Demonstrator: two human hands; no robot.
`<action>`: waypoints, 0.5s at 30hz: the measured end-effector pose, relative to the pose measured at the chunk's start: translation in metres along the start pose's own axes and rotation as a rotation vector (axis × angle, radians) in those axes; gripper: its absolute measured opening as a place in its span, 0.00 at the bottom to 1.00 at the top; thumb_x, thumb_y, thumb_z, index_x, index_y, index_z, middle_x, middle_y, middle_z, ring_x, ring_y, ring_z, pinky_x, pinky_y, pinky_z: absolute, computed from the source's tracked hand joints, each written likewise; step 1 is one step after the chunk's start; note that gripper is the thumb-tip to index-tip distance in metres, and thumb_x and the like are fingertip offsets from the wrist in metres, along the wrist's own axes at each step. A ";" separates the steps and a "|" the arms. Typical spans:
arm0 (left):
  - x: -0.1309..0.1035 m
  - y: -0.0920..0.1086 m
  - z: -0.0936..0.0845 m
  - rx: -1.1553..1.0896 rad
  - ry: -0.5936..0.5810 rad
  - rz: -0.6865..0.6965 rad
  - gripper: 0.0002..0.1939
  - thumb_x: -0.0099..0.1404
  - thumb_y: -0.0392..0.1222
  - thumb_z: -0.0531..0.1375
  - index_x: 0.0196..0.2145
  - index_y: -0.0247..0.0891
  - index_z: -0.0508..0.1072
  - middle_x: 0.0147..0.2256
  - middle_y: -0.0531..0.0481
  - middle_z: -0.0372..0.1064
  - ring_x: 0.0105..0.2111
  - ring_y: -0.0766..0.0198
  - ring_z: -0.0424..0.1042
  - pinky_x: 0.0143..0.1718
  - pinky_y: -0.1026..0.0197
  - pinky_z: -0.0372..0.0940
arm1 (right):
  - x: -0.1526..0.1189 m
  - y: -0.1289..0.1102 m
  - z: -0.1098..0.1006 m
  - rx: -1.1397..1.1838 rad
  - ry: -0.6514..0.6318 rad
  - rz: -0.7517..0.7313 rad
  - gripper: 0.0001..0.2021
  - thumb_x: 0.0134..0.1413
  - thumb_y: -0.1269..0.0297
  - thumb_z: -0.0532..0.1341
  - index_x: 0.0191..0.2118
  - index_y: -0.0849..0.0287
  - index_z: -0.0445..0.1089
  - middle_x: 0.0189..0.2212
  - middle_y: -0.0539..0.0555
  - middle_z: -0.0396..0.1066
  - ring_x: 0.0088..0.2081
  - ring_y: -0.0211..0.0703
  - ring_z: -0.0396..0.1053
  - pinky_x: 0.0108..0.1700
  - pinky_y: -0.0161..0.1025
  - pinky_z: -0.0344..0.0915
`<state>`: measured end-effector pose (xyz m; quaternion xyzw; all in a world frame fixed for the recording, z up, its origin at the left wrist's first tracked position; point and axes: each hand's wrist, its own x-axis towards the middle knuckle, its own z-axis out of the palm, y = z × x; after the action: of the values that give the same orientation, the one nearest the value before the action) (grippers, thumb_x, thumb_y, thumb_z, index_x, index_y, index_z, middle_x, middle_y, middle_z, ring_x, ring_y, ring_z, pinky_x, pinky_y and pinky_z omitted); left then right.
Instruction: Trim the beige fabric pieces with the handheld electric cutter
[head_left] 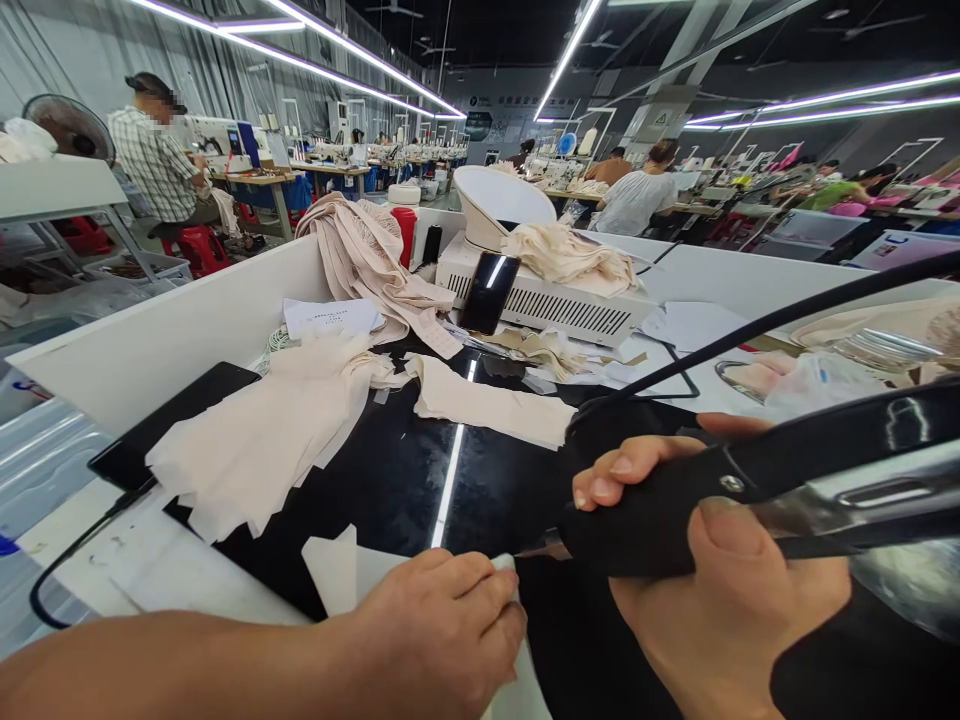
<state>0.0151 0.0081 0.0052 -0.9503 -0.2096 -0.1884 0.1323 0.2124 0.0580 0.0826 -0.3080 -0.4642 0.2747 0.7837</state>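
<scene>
My left hand (pixel 442 630) is closed near the front edge of the glossy black work surface (pixel 390 490). Its fingers pinch the edge of a pale fabric piece (pixel 336 572), much of which the hand covers. My right hand (pixel 739 580) is wrapped round a black hand tool (pixel 645 520) with a bright metal side; I cannot make out its exact kind. A narrow metal tip (pixel 546 546) points left from the tool, close to the left fingertips. Whether it touches the fabric, I cannot tell.
Beige fabric pieces (pixel 262 430) lie at left, with a strip (pixel 487 400) beyond. A phone (pixel 490 292) leans on a white vented box (pixel 540 295). A black cable (pixel 772 325) crosses at right. White panels (pixel 172 350) edge the table. Several people sit at sewing stations behind.
</scene>
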 end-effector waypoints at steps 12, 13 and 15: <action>0.002 0.001 0.001 0.000 0.033 -0.006 0.14 0.98 0.41 0.63 0.61 0.32 0.89 0.60 0.40 0.92 0.51 0.60 0.88 0.44 0.61 0.78 | -0.003 -0.002 0.002 0.003 -0.025 -0.005 0.24 0.58 0.45 0.90 0.51 0.46 0.84 0.28 0.43 0.79 0.22 0.48 0.76 0.24 0.45 0.77; 0.002 0.001 0.001 -0.005 0.038 -0.010 0.14 0.98 0.41 0.63 0.61 0.32 0.89 0.60 0.41 0.92 0.51 0.60 0.88 0.44 0.61 0.78 | -0.003 -0.003 0.002 -0.001 -0.023 -0.007 0.24 0.58 0.46 0.90 0.51 0.46 0.84 0.28 0.43 0.79 0.22 0.48 0.76 0.24 0.45 0.78; 0.003 0.001 0.000 -0.010 0.057 -0.023 0.15 0.98 0.39 0.61 0.60 0.32 0.89 0.59 0.43 0.92 0.50 0.61 0.88 0.44 0.60 0.79 | -0.003 -0.005 0.003 -0.014 -0.019 -0.008 0.22 0.59 0.48 0.89 0.50 0.47 0.84 0.27 0.43 0.80 0.22 0.48 0.76 0.24 0.45 0.78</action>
<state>0.0177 0.0080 0.0060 -0.9428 -0.2155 -0.2179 0.1311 0.2092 0.0536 0.0856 -0.3090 -0.4750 0.2712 0.7780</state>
